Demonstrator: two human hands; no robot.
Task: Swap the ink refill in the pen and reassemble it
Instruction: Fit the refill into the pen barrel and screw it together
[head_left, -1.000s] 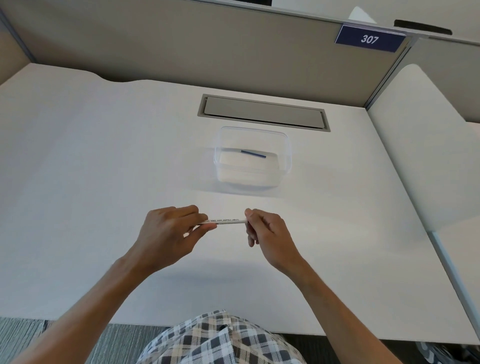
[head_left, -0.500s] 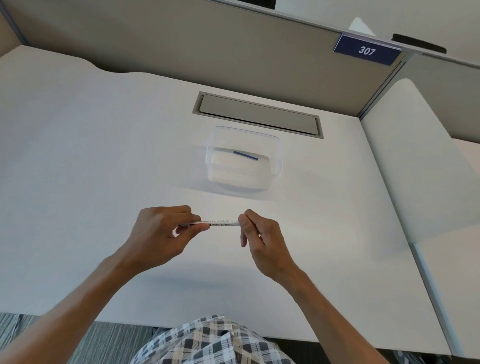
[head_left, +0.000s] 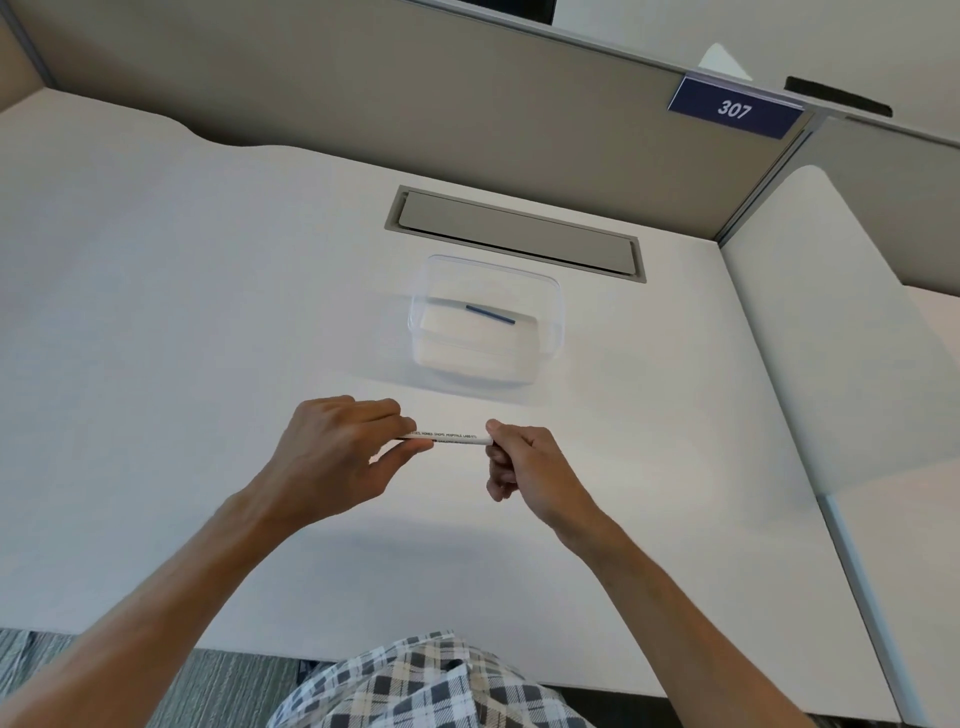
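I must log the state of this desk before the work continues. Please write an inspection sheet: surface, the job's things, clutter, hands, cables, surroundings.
Surface: white desk, with a grey hatch set into it near the back.
Job's things: white pen with small print, held level above the desk between both hands; clear plastic container behind it, with a blue refill lying inside.
Clutter: nothing seen.
Hands: left hand pinches the pen's left end; right hand pinches its right end.
Cables: nothing seen.
Surroundings: grey partition behind, blue sign reading 307, a neighbouring desk on the right, grey carpet below.
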